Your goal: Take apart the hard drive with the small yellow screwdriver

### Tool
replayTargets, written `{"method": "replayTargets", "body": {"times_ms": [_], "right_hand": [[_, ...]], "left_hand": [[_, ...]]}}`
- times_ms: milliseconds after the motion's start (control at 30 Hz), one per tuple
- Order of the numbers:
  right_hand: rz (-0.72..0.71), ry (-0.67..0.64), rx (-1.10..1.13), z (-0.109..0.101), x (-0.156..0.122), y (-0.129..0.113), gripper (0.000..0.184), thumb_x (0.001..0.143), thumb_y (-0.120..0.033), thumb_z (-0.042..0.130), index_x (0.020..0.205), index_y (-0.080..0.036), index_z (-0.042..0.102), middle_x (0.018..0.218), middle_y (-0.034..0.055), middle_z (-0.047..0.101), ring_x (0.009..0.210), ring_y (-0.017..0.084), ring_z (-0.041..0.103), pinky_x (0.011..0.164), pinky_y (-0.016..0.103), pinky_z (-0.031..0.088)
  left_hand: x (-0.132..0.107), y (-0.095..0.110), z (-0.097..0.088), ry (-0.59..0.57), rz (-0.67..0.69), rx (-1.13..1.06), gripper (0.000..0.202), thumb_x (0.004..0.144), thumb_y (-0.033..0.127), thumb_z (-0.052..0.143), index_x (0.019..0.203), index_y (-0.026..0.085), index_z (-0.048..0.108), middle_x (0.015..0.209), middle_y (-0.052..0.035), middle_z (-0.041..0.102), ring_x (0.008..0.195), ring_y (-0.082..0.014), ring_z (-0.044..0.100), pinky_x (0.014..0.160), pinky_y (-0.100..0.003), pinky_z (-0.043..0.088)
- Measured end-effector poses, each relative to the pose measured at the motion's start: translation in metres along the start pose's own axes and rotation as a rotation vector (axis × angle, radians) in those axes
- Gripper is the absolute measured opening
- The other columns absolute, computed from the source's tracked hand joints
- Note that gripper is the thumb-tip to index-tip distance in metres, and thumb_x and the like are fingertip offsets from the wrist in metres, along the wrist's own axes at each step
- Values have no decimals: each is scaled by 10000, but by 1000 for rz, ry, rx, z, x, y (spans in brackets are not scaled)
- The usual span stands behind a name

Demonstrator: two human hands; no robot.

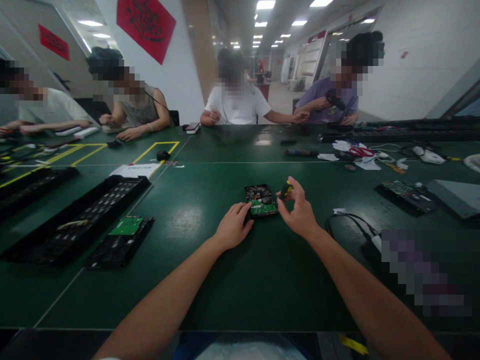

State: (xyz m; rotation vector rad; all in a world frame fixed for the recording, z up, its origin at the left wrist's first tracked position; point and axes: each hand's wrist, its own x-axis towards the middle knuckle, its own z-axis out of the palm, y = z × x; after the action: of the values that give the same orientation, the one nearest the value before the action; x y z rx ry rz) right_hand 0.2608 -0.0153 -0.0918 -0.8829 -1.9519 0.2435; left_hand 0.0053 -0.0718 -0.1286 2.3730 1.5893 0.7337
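A hard drive (258, 192) with a green circuit board lies on the green table in front of me. My left hand (234, 225) rests at its left edge, fingers closed against the drive's side. Just right of the drive, my right hand (300, 212) pinches a screwdriver with a black and yellow handle (287, 190) between thumb and fingers. The screwdriver's tip is too small to make out, so I cannot tell whether it touches the board.
At left lie another drive with a green board (125, 227) and a long black tray (86, 220). To the right are a drive (407, 196), a grey box (457, 197) and a black cable (352, 216). Red scissors (360, 151) lie farther back. Several people sit across the table.
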Motion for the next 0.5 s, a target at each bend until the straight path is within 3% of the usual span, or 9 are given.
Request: {"method": "replayTargets", "body": {"times_ms": [500], "right_hand": [[-1, 19, -59, 0, -1, 4, 788, 983, -352, 639, 1633, -292, 198, 1228, 110, 720, 910, 269, 752, 852, 518, 648]], "left_hand": [[0, 1, -1, -6, -4, 9, 611, 996, 338, 552, 1565, 189, 390, 1509, -159, 521, 1443, -304, 457, 1215, -500, 398]]}}
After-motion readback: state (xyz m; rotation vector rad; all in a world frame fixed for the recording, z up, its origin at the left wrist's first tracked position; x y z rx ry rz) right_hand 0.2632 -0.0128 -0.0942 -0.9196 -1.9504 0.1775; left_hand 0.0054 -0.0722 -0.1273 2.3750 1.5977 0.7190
